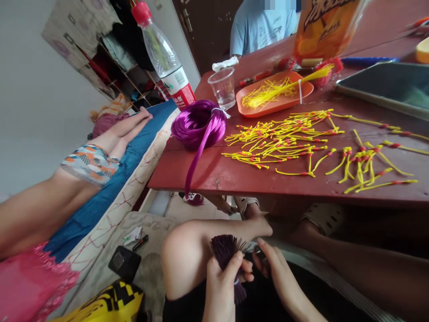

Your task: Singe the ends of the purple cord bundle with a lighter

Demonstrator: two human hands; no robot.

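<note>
Gripping a thick bundle of thin, dark purple strands [224, 248], the left hand [221, 273] has its thumb and fingers pressed together around it above the person's lap, with the loose ends fanned out past the thumb. Just beside those ends, the right hand [279, 266] is partly closed, its fingers curled about what seems to be a small dark metallic object [259, 254], though blur hides its shape. A bare bent knee [182, 250] rises close by the left hand. Beyond it, the edge of a dark red wooden table [208, 179] separates the lap from a shiny bright purple coil of cord [197, 127], whose tail hangs over that edge. Across the tabletop spread many short yellow cords with red knots [284, 141]; behind them sit a shallow orange plastic tray [245, 113] of yellow strands [264, 96], a clear plastic cup [221, 87], a red-capped clear bottle [166, 51] and a flat dark-screened device [392, 85]. To the left of the knee lie a black square pouch [124, 264] and a yellow-and-black bag [107, 302]. Opposite sits a person in a light blue shirt [259, 29].
</note>
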